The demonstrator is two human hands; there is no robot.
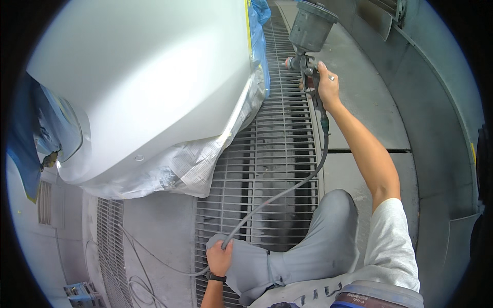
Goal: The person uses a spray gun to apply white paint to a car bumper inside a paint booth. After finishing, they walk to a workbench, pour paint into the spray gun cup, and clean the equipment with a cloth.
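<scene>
The two hands are apart from each other, and each is clamped on something. The right hand (327, 86) is wrapped around the handle of a spray gun (307, 65), its fingers curling round the front; whether the trigger is pressed, I cannot tell. The gun is in the upper right of the view, lifted above the floor, with its nozzle facing left toward a large white body panel (154, 82). A grey cup (312, 30) with a lid sits on top of the gun (tilted a little, judging by its rim).

From the foot of the handle a grey hose (281, 195) bends down and across to the left hand (219, 258), which is closed around it near the person's knee. A dark wristband (216, 277) circles the left wrist. Thinner line lies in loops on the floor at the lower left.

The white panel fills the upper left. Newspaper (190, 163) and clear film hang along its lower edge, while blue sheeting (260, 43) and a strip of yellow tape (248, 25) run down its right side. Beneath the gun and hose stretches a metal floor grating (233, 180), with flat grey floor plates (359, 87) to its right.
</scene>
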